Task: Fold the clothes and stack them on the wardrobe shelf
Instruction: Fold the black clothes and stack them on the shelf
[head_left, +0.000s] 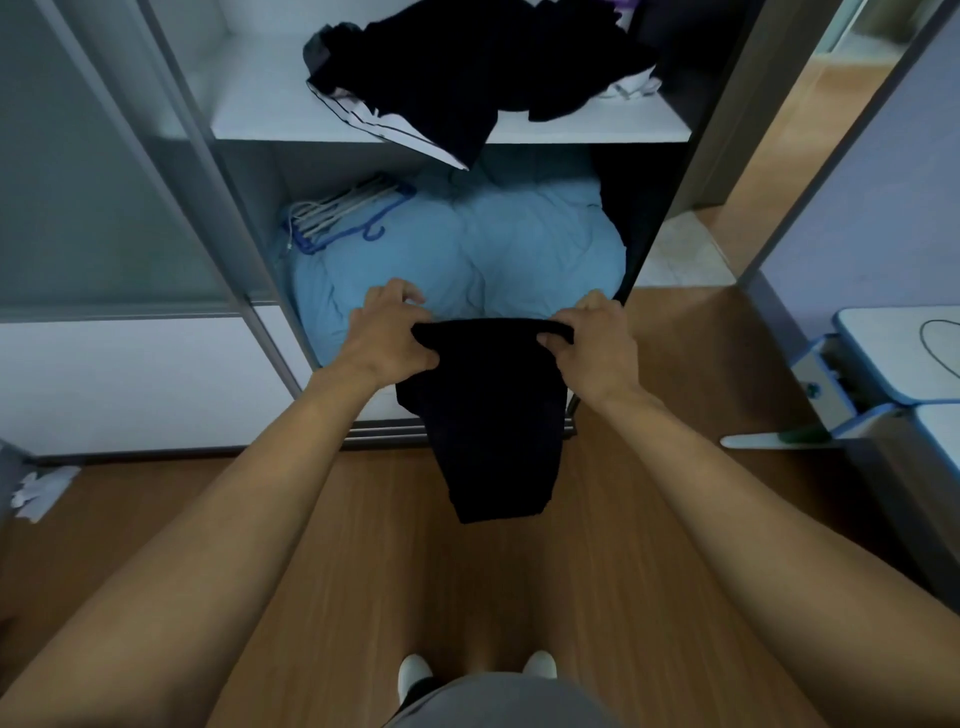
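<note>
A black garment (493, 415) hangs in front of the open wardrobe, folded over at its top edge. My left hand (389, 338) pinches its top left corner and my right hand (597, 348) pinches its top right corner. The cloth hangs down between my arms toward the floor. On the white wardrobe shelf (260, 117) above lies an untidy heap of dark clothes (467, 67), one piece with white stripes hanging over the shelf's front edge.
Under the shelf a light blue duvet (467, 249) fills the compartment, with several hangers (337, 218) on its left. A sliding door panel (104, 208) stands at left. A white-and-blue desk (898, 364) is at right. Wooden floor (467, 597) lies below.
</note>
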